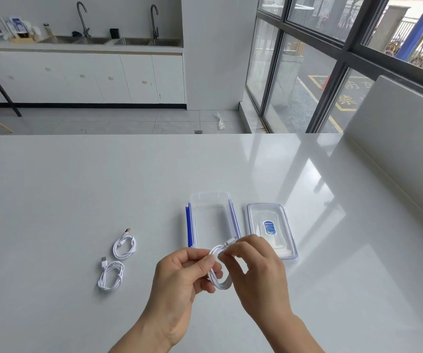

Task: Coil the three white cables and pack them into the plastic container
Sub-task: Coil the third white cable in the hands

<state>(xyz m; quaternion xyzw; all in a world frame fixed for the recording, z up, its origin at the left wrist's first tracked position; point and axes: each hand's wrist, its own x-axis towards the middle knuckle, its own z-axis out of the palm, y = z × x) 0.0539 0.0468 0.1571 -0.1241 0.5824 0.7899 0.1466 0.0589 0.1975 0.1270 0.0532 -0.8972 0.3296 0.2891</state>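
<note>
While pinched at its top between both hands, coiled white cable point(220, 273) hanging as a loop above the tabletop point(78, 189), plug end poking up toward the right fingers. Left hand point(182, 273) clamped on the coil's upper left side with thumb and forefinger; right hand point(253, 266) closed on the same bundle just beside it. Beyond the hands, clear plastic container point(211, 220) lying open with blue side clips, its lid point(271, 231) flat just to the right. Off to the left, two more coiled cables resting near each other: far one point(125, 247), near one point(111, 276).
</note>
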